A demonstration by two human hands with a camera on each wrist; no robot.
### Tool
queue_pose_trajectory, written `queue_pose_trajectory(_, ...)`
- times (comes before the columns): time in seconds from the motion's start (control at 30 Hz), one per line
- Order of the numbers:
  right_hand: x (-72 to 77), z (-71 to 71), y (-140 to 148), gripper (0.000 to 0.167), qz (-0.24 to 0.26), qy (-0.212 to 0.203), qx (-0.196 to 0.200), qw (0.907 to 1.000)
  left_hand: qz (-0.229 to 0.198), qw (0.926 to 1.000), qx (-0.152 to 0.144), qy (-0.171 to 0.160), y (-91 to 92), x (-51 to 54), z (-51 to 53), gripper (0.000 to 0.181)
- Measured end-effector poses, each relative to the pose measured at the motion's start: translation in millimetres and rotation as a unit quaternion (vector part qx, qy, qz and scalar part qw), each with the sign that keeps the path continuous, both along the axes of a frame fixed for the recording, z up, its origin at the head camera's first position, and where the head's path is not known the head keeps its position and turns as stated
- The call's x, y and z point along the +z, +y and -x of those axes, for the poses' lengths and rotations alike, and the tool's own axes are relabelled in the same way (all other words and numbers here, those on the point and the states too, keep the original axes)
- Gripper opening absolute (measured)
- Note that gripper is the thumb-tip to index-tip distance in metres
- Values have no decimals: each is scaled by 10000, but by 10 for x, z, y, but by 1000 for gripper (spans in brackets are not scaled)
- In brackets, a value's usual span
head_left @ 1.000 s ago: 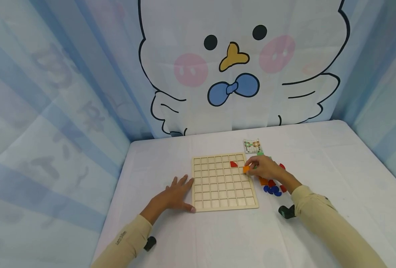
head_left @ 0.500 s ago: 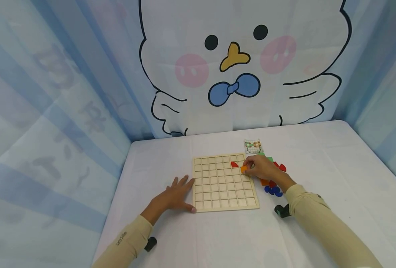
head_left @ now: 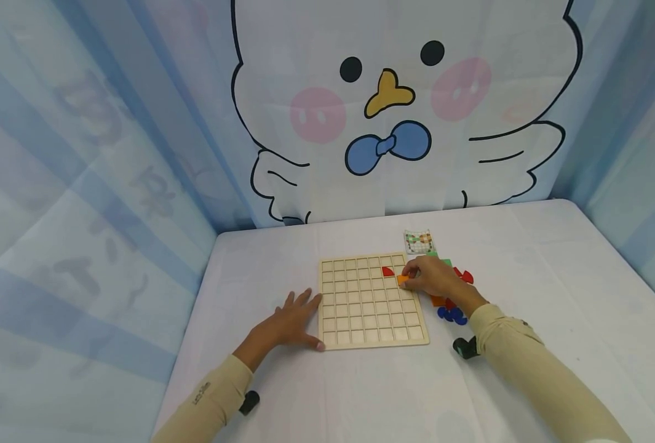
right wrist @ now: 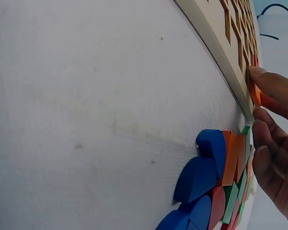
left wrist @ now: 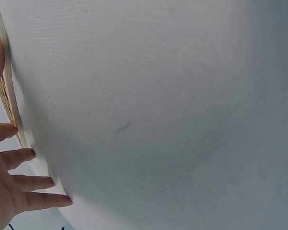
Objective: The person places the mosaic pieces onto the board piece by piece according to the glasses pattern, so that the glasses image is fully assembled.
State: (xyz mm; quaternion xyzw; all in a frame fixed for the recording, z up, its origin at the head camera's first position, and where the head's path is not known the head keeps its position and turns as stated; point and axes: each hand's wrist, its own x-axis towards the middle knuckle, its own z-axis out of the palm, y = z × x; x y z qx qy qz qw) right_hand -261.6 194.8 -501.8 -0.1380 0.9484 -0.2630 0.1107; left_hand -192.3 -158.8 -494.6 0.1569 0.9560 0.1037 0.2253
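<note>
Spread left hand (left wrist: 4, 189) at the edge of a wooden board (left wrist: 12, 98); white tablecloth (left wrist: 134, 96) alongside

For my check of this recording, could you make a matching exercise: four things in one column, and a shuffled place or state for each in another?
Things:
1. Left hand
2. Right hand
3. Card
4. Blue pieces

Places or states:
A. Pinching an orange piece
B. Clustered to the right of the board
C. Fingers spread, at the board's left edge
D. Just past the board's far right corner

Pairs: 1-C, 2-A, 3-D, 4-B
</note>
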Motion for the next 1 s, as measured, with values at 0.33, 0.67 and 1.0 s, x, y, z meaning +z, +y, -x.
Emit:
queue_pose_trajectory(0.33,20,42,19,27,-67,-205,147,9997,-3,10000,-14,14,-15,-28,2,113)
queue_pose_trajectory(0.67,1,49,31,25,31,-212,213,9995,7,10000,-25,10,-13,-38,8,113)
queue_pose_trajectory(1.0,-16,56,33,25,92,-200,111,9997,-5,10000,30,-39,-1,-20,4,113)
